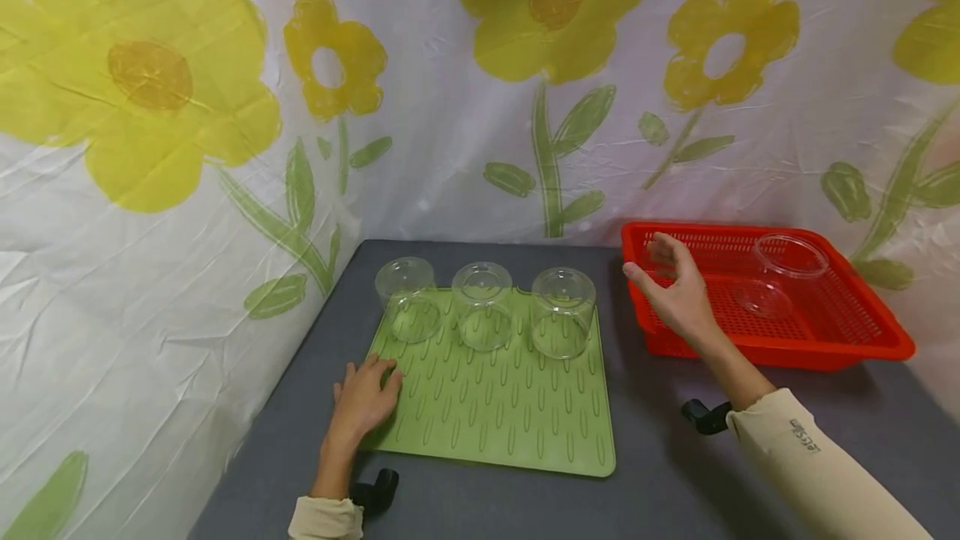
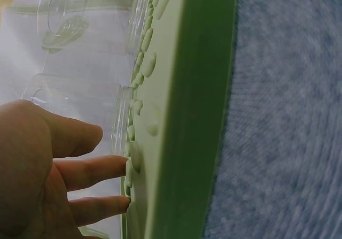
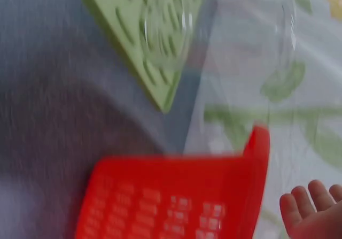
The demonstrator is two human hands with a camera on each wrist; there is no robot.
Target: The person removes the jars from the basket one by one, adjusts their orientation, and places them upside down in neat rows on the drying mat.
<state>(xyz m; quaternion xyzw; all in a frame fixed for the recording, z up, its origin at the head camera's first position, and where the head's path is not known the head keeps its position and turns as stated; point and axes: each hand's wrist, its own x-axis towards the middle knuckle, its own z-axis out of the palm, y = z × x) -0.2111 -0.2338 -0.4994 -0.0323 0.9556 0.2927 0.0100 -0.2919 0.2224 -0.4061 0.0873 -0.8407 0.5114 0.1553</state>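
Note:
Three clear plastic cups stand upside down in a row along the back of a green mat (image 1: 495,423): a left cup (image 1: 408,302), a middle cup (image 1: 482,311) and a right cup (image 1: 562,315). At the mat's left edge my left hand (image 1: 365,397) rests its fingertips on the ribbed surface, near the left cup, holding nothing. My right hand (image 1: 678,294) hovers over the left side of a red basket (image 1: 780,355), fingers apart from the thumb and nothing between them. Inside the basket stands another clear cup (image 1: 787,273), its wide rim up.
The grey tabletop (image 1: 645,473) carries the mat and the basket. A white curtain (image 1: 427,190) with yellow flowers hangs behind and at the left. Dark wrist mounts sit under both forearms, the right one (image 1: 705,417) near the basket's front.

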